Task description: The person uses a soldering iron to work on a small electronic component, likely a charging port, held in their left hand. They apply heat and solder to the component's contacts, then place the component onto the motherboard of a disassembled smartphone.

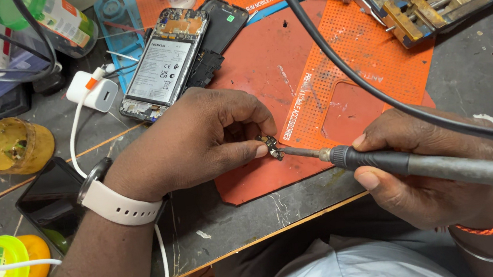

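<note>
Pinching a small circuit board [271, 145], left hand [197, 141] meets soldering iron [385, 163] tip.

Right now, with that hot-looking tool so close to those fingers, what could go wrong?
The soldering iron tip meets the small circuit board right beside the left hand fingertips, so a slip might burn them. The iron's black cable crosses the orange mat; a snag could jerk the right hand.

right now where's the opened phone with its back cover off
In the head view the opened phone lies upper left of centre, past the left hand, between the white charger and the orange mat.
</note>
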